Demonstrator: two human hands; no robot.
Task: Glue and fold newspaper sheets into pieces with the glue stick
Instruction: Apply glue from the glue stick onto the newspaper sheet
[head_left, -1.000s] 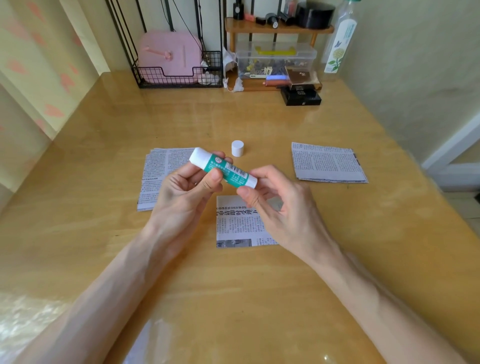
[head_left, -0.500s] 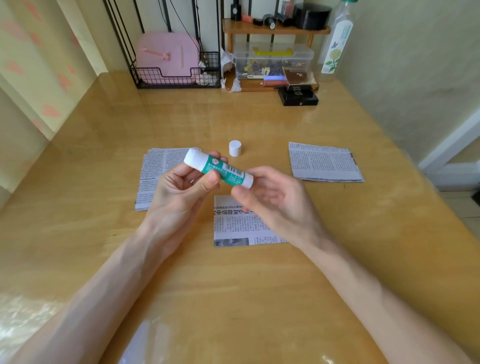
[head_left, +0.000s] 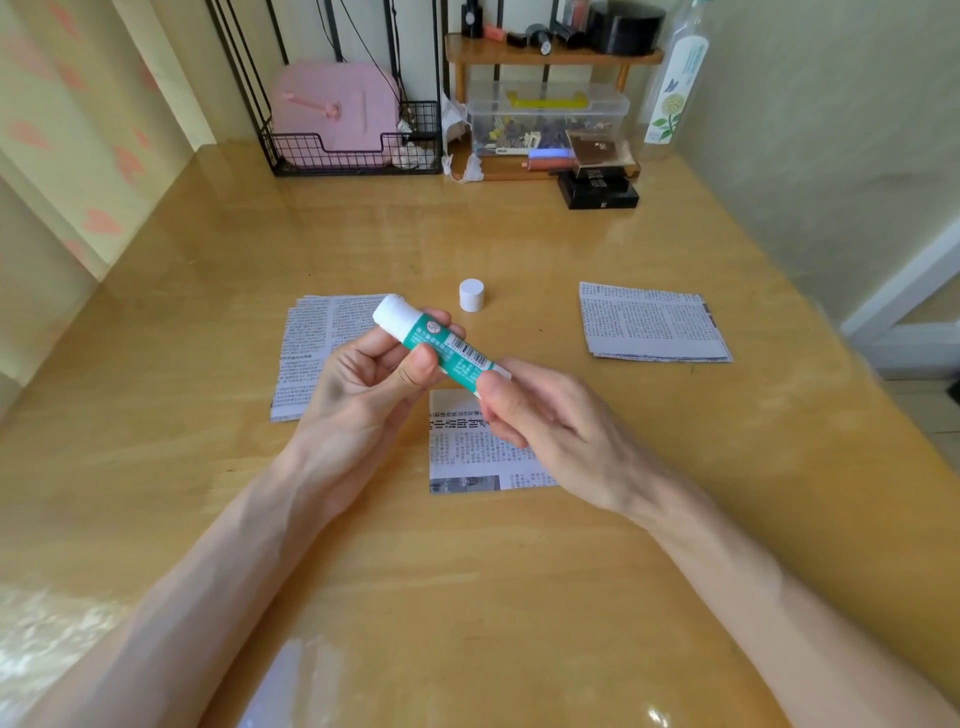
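Observation:
A green and white glue stick (head_left: 439, 347) is held slanted above the wooden table (head_left: 467, 597), its white glue end up and to the left. My left hand (head_left: 358, 389) grips its body between thumb and fingers. My right hand (head_left: 545, 421) pinches its lower end. The white cap (head_left: 471, 295) stands on the table behind. A small newspaper piece (head_left: 467, 452) lies under my hands, partly hidden by the right hand. A newspaper stack (head_left: 317, 348) lies to the left and another newspaper stack (head_left: 652, 325) to the right.
Along the back edge stand a black wire basket (head_left: 353, 150) with a pink case, a small wooden shelf (head_left: 550, 54) over a clear plastic box (head_left: 545, 117), black boxes (head_left: 597, 192) and a tall bottle (head_left: 675, 83). Walls close both sides.
Both hands and the glue stick have stayed nearly in place; my right fingers have shifted slightly on the lower end. The view has dipped a little.

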